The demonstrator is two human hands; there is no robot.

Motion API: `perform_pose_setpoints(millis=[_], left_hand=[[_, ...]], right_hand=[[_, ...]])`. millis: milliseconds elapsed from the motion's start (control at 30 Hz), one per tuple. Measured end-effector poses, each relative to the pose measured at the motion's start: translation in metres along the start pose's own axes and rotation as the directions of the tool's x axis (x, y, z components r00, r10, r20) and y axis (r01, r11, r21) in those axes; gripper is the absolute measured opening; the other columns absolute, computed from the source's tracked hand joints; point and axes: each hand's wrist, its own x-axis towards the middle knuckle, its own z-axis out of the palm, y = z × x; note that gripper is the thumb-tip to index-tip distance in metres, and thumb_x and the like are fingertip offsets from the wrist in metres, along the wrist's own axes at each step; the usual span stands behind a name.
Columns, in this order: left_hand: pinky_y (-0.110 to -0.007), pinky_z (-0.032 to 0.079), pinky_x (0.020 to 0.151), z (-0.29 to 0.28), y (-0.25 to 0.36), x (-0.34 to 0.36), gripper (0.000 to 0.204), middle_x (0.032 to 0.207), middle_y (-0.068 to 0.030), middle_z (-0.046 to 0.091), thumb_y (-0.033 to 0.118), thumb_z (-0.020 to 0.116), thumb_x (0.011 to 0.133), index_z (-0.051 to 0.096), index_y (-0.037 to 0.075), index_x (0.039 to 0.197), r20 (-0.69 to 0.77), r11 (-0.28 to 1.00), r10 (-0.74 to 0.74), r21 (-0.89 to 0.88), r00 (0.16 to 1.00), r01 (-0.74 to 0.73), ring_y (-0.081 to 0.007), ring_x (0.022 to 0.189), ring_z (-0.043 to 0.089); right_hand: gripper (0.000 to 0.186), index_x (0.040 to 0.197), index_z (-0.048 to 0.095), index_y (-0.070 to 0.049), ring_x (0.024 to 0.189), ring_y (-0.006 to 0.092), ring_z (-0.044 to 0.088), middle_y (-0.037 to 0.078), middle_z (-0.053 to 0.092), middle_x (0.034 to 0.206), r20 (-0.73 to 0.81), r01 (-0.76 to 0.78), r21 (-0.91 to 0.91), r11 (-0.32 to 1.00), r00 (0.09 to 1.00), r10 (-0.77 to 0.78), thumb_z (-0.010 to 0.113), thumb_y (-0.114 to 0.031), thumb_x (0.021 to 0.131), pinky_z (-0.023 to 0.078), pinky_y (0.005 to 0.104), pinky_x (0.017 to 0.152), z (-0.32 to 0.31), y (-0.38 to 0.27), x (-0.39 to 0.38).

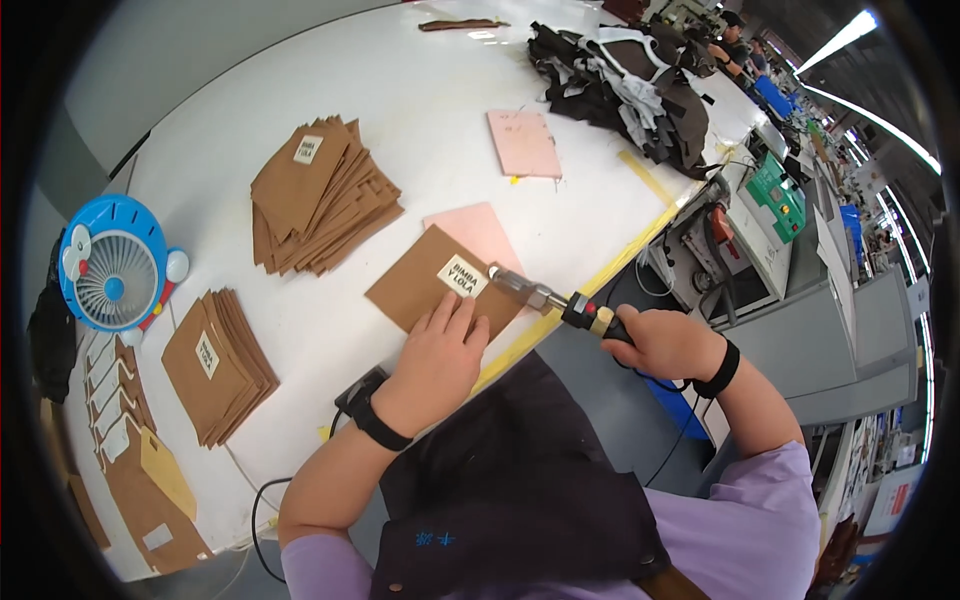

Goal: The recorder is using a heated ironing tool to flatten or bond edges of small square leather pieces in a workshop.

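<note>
My left hand (440,355) lies on a flat brown leather-like panel (405,290), its fingers stretched out and the fingertips at the lower edge of a cream printed label (463,276). My right hand (665,345) is wrapped round the black handle of a corded hand tool (540,298) with a metal barrel, which looks like a heat tool. Its rounded metal tip is at the label's right edge; whether it touches cannot be told. A pink sheet (480,230) sticks out from beneath the panel's far side.
A fanned pile of brown panels (330,200) and a smaller stack (215,370) lie to the left, near a blue fan (115,265). Farther off are a pink pad (525,145) and dark scraps (630,95). Yellow tape (640,240) marks the table edge; a green-faced box (775,200) stands at right.
</note>
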Motion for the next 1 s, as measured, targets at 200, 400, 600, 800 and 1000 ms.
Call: perform_pose_setpoints(millis=[200, 400, 600, 800, 1000], left_hand=[[-0.048, 0.051, 0.103, 0.0, 0.003, 0.0, 0.039, 0.135, -0.0221, 0.06, 0.015, 0.07, 0.087, 0.067, 0.001, 0.123, 0.012, 1.0, 0.007, 0.001, 1.0, -0.007, -0.0412, 0.129, 0.055], [-0.047, 0.051, 0.102, -0.004, 0.004, 0.003, 0.039, 0.136, -0.0225, 0.059, 0.014, 0.069, 0.088, 0.065, 0.0, 0.124, 0.002, 0.999, 0.011, -0.043, 1.0, -0.011, -0.0412, 0.13, 0.054], [-0.046, 0.05, 0.103, 0.004, -0.003, 0.004, 0.038, 0.136, -0.0233, 0.058, 0.014, 0.069, 0.088, 0.065, -0.001, 0.123, -0.03, 0.999, 0.026, -0.04, 0.999, -0.027, -0.0415, 0.13, 0.054], [-0.048, 0.049, 0.104, -0.001, -0.004, 0.0, 0.039, 0.136, -0.0235, 0.058, 0.014, 0.067, 0.088, 0.065, -0.001, 0.124, -0.02, 1.0, 0.017, -0.009, 1.0, -0.017, -0.0417, 0.13, 0.054], [-0.048, 0.048, 0.104, 0.003, 0.002, 0.0, 0.039, 0.135, -0.0237, 0.058, 0.016, 0.068, 0.088, 0.065, -0.001, 0.123, -0.001, 1.0, 0.025, -0.008, 1.0, -0.025, -0.0417, 0.13, 0.054]], right_hand=[[0.046, 0.102, 0.053, 0.004, 0.078, 0.0454, 0.068, 0.025, 0.067, 0.082, -0.135, 0.146, 0.016, 0.989, 0.981, -0.142, 0.053, -0.042, 0.104, 0.054, 0.0503, 0.069, 0.001, -0.003, 0.059], [0.049, 0.105, 0.052, 0.005, 0.077, 0.0449, 0.067, 0.026, 0.067, 0.082, -0.107, 0.09, 0.106, 0.99, 0.991, -0.079, 0.052, -0.044, 0.105, 0.053, 0.0493, 0.071, -0.001, -0.024, 0.106], [0.044, 0.106, 0.051, 0.002, 0.075, 0.044, 0.068, 0.024, 0.067, 0.077, -0.16, 0.074, 0.02, 0.997, 0.985, -0.07, 0.058, -0.041, 0.102, 0.053, 0.0507, 0.067, 0.015, 0.004, 0.038], [0.044, 0.108, 0.05, 0.001, 0.072, 0.0429, 0.068, 0.023, 0.067, 0.076, -0.097, -0.014, -0.006, 1.0, 0.995, 0.014, 0.059, -0.041, 0.102, 0.054, 0.0511, 0.065, 0.017, 0.002, -0.01], [0.045, 0.105, 0.05, 0.003, 0.072, 0.0434, 0.068, 0.023, 0.067, 0.074, -0.173, 0.073, -0.01, 0.997, 0.982, -0.074, 0.058, -0.041, 0.102, 0.055, 0.0504, 0.065, 0.019, -0.016, 0.037]])
